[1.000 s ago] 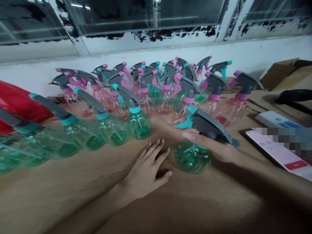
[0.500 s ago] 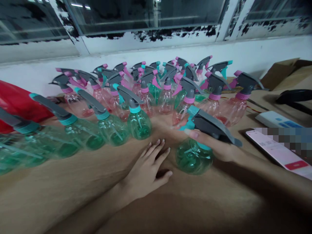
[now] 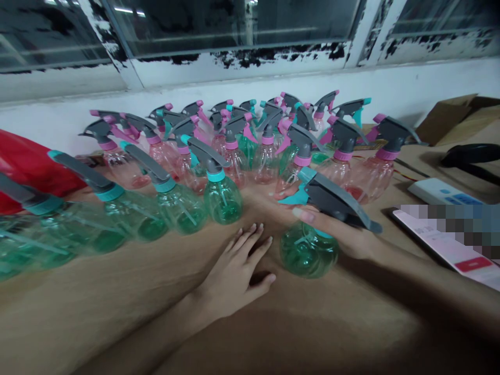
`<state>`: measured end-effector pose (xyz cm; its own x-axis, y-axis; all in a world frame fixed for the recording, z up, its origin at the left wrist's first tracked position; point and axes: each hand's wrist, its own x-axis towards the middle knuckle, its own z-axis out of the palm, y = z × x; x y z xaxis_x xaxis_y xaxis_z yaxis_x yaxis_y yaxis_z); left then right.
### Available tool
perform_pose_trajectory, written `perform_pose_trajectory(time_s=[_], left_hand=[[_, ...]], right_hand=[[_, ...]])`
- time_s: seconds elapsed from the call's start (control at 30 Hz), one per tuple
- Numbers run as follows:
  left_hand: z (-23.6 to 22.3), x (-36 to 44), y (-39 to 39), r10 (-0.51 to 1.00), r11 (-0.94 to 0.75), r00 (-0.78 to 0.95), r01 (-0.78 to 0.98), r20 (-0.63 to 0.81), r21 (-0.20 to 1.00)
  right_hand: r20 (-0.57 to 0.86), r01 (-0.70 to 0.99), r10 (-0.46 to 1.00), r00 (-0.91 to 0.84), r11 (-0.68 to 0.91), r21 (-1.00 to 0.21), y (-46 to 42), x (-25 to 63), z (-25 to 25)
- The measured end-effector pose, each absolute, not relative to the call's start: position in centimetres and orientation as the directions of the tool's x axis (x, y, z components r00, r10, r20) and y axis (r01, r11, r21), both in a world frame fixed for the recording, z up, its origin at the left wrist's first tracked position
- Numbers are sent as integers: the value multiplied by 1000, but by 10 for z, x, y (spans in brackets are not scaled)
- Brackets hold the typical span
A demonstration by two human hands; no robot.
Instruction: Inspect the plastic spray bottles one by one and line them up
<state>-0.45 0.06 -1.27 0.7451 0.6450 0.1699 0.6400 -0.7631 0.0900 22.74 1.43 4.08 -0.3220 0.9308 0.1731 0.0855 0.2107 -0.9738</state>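
Gripping bulbous, translucent-green spray bottle [image 3: 308, 253]: right hand [image 3: 349, 234].

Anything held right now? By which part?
Right hand holds a green spray bottle, just below its grey spray head. Left hand holds nothing.

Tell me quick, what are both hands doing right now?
Left hand: open, palm down on the table, holding nothing.
Right hand: closed around the upper part of a green spray bottle.
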Motion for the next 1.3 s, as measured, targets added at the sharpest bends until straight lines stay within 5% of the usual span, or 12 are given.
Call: perform_pose_trajectory(time_s=[0.7,1.3], left_hand=[[-12,-5,1,640,-768,750,633,168,102],[-12,-4,0,648,-761,742,640,172,108]], right_hand=[[258,173,929,-266,309,-935,11,223,54],[179,91,938,-295,214,-973,12,227,44]])
